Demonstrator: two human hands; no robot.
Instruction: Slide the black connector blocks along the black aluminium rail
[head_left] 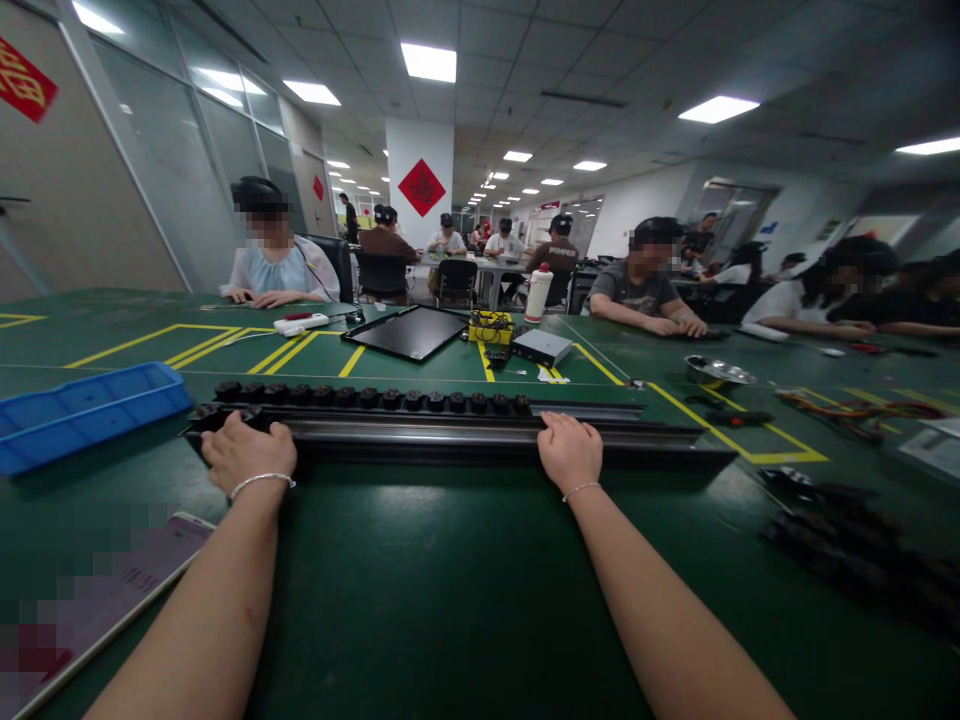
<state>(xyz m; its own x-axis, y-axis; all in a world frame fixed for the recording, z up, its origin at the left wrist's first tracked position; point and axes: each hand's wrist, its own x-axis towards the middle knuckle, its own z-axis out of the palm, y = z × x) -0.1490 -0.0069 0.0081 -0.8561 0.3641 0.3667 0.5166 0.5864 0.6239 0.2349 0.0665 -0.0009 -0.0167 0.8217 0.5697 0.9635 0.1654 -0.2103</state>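
Note:
A long black metal rail (420, 436) lies crosswise on the green table in front of me. Along its far side runs a row of several small black round knobbed pieces (391, 399), stretching from the left end to past the middle. My left hand (249, 456) is curled over the rail's left end, its fingertips beside dark pieces that are partly hidden. Farther right, my right hand (571, 453) bends its fingers over the rail's top edge; the fingertips are out of sight behind it.
A blue plastic tray (90, 415) stands left, above a phone (127, 600). Black loose parts (847, 540) lie right, near a metal bowl (718, 371). Behind the rail are a black panel (409, 332), a grey box (541, 347) and a bottle (538, 294). People sit across the table.

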